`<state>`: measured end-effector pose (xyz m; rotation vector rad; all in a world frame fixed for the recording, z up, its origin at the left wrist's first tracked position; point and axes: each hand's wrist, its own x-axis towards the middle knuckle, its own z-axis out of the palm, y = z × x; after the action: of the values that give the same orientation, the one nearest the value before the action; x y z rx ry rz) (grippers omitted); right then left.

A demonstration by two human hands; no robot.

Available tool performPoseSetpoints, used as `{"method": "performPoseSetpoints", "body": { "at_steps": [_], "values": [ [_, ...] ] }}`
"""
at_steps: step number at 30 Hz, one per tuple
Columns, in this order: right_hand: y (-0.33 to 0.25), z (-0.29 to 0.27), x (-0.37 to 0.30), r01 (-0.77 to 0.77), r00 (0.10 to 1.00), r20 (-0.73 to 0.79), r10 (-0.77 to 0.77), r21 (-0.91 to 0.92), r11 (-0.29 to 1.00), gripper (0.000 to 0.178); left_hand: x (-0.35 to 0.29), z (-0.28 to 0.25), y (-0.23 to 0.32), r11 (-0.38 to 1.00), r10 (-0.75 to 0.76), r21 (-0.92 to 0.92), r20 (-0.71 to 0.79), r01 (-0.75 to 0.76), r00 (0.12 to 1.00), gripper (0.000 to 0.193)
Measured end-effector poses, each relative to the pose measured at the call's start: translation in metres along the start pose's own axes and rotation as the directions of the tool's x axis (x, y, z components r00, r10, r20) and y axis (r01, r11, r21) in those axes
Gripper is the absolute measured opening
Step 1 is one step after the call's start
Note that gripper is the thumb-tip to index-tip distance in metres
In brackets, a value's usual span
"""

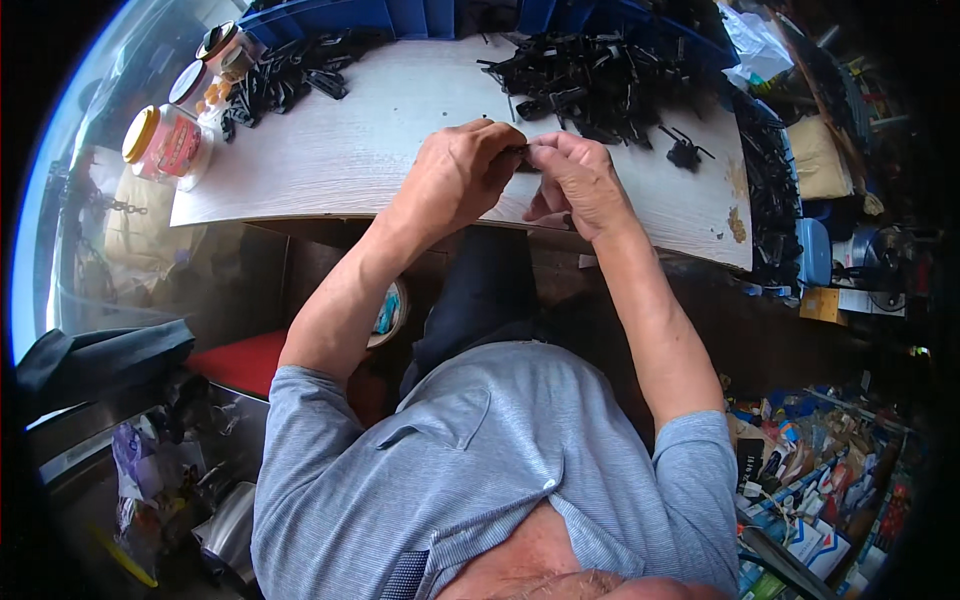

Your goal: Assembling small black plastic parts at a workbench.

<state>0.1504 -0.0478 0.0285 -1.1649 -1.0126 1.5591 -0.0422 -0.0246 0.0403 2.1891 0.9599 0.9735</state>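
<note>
left hand (pixel 462 165), right hand (pixel 583 182), dark part (pixel 523 150) between

On the pale, wood-grained worktop (pixel 320 150), marked brown near its right edge: a big pile of black parts (pixel 590 80) toward back right, a smaller heap (pixel 290 75) back left beside jars (pixel 168 145), one black piece (pixel 684 153) apart.

your head camera looks steeply down and forward from above: your grey shirt (pixel 510 415) fills the lower middle, near the lens; your left hand (pixel 458 165) and right hand (pixel 580 180) sit farther off at upper centre, with the pale tabletop (pixel 320 155); the dark, bent rim is probably unreliable.
</note>
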Motion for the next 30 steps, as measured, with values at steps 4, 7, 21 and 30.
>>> {"method": "performPoseSetpoints", "body": {
  "at_steps": [4, 7, 21, 30],
  "values": [
    [0.004, 0.003, 0.007, -0.068, 0.997, -0.038, 0.066, -0.041, 0.997, 0.027, -0.008, 0.003, -0.011, 0.979, 0.062, 0.194, -0.019, -0.057, 0.998, 0.018],
    [0.005, 0.011, 0.009, -0.128, 0.983, -0.143, 0.113, -0.101, 0.987, 0.025, -0.012, 0.005, -0.026, 0.956, 0.087, 0.28, 0.001, -0.084, 0.996, 0.023],
    [0.005, 0.037, -0.004, -0.229, 0.942, -0.306, 0.135, -0.295, 0.928, 0.024, -0.04, 0.0, -0.037, 0.919, 0.148, 0.362, 0.043, -0.154, 0.988, 0.031],
    [0.005, 0.031, -0.016, -0.227, 0.94, -0.321, 0.114, -0.341, 0.912, 0.023, -0.052, 0.006, -0.02, 0.916, 0.113, 0.385, 0.026, -0.114, 0.993, 0.039]
  ]
}}
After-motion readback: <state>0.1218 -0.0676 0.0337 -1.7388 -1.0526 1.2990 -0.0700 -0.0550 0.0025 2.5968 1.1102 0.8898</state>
